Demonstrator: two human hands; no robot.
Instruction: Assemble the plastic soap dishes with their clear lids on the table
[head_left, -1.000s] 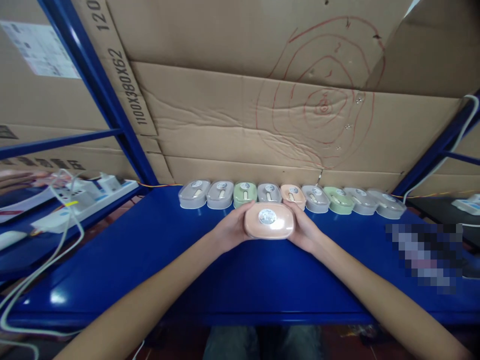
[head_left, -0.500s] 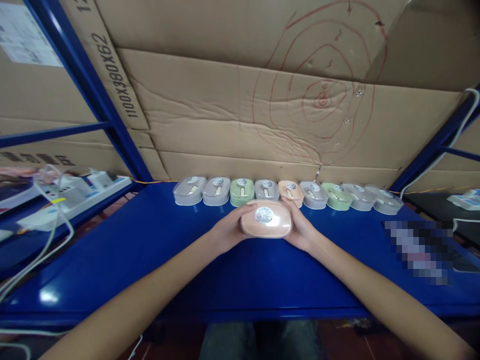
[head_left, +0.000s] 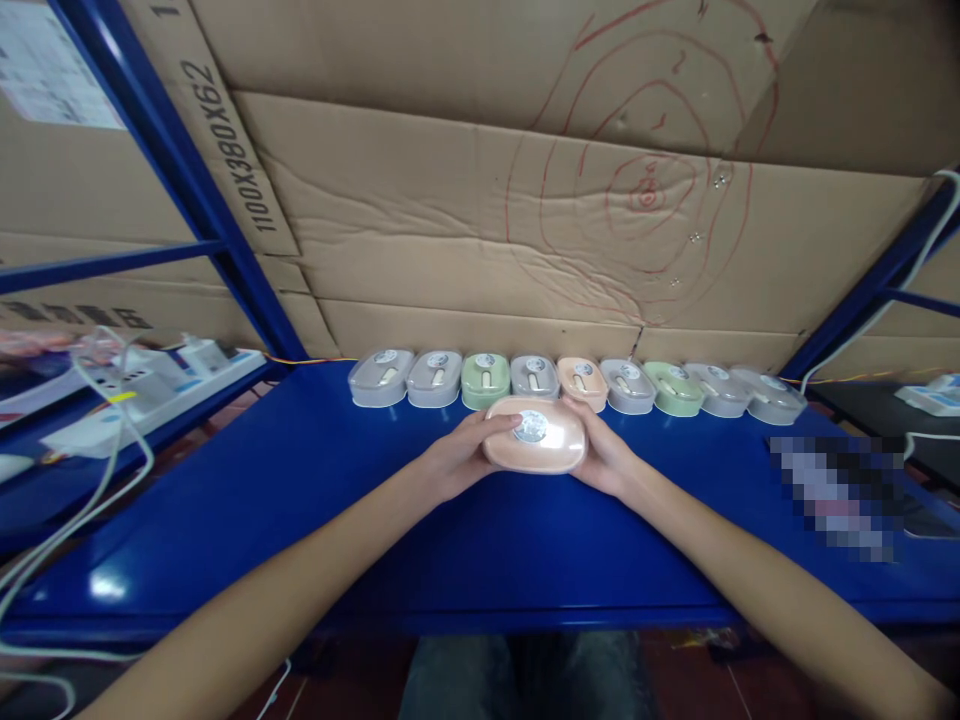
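Observation:
A peach plastic box (head_left: pixel 536 435) with a round silver sticker on its lid is held between both hands just above the blue shelf (head_left: pixel 315 500). My left hand (head_left: pixel 457 455) grips its left end, thumb reaching onto the lid beside the sticker. My right hand (head_left: pixel 604 450) grips its right end. Right behind it, along the cardboard wall, stands a row of several similar boxes (head_left: pixel 574 382) in grey, green and peach.
Large cardboard sheets (head_left: pixel 480 200) with red scribbled rings close off the back. Blue rack posts (head_left: pixel 187 190) stand left and right. White power strips and cables (head_left: pixel 120 390) lie on the left shelf. A blurred patch (head_left: pixel 844 485) covers something at the right.
My left thumb has slid onto the lid toward the sticker. The box has stayed in the same place between both hands; the view shifted slightly.

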